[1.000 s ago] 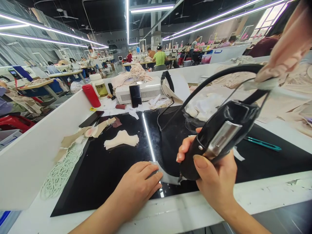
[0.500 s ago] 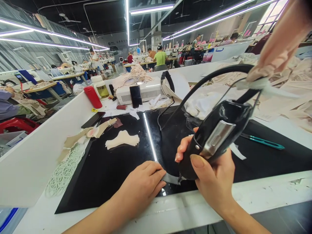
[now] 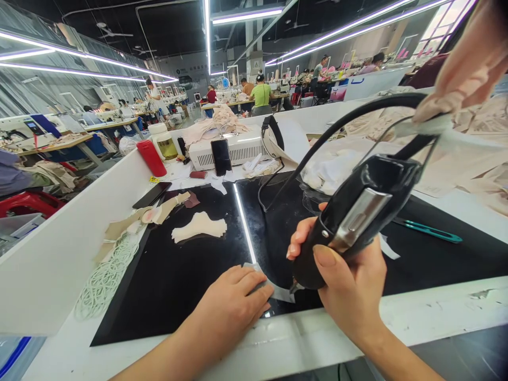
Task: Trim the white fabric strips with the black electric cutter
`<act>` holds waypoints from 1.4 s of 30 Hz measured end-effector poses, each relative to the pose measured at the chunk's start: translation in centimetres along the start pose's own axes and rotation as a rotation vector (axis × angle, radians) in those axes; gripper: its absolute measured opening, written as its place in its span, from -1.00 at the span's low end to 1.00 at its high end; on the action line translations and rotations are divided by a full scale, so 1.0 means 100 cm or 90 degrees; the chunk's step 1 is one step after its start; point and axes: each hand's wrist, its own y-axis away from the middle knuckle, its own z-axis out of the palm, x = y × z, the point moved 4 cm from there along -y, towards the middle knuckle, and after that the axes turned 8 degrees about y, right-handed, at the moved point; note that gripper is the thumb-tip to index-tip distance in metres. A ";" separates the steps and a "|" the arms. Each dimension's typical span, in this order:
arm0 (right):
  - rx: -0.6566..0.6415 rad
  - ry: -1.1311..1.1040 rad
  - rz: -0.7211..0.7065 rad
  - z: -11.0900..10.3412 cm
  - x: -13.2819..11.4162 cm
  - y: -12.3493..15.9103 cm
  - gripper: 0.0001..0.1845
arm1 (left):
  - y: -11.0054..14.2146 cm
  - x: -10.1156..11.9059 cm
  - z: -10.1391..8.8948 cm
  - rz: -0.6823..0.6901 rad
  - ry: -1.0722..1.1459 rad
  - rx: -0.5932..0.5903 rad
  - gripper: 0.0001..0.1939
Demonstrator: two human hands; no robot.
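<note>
My right hand (image 3: pixel 349 286) is wrapped round a black corded hand tool (image 3: pixel 357 211) with a metal plate on its side, thumb along the body. Its small tip points down at the right end of a thin grey curved strip (image 3: pixel 283 294); whether they touch I cannot tell. My left hand (image 3: pixel 234 301) lies flat over the strip, fingers stretched, pressing it on the black mat (image 3: pixel 159 296). The strip's upper end shows past the fingertips, its middle hidden beneath them. A cream stack of cut pieces (image 3: pixel 199 227) lies to the left.
A fabric tie (image 3: pixel 456 100) suspends the tool near its cord. Teal tweezers (image 3: pixel 432 230) lie at right. Pale cord (image 3: pixel 105 278) and fabric scraps lie left. Behind stand a phone (image 3: pixel 221 157), white box (image 3: pixel 246 151) and red case (image 3: pixel 151 158). Other people work farther back.
The tool's upper end and the fabric tie have swung a little right. My left hand has shifted slightly, and more of the grey strip's upper end shows past its fingers.
</note>
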 end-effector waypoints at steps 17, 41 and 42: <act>-0.008 0.004 0.017 -0.007 0.001 0.001 -0.55 | -0.003 0.010 0.004 0.027 -0.066 0.015 -0.82; 0.013 0.003 -0.007 -0.010 -0.006 -0.008 -0.59 | -0.010 0.017 0.025 0.037 -0.027 -0.010 -0.75; 0.013 0.004 -0.008 -0.010 -0.006 -0.008 -0.59 | -0.010 0.018 0.025 0.037 -0.026 -0.008 -0.75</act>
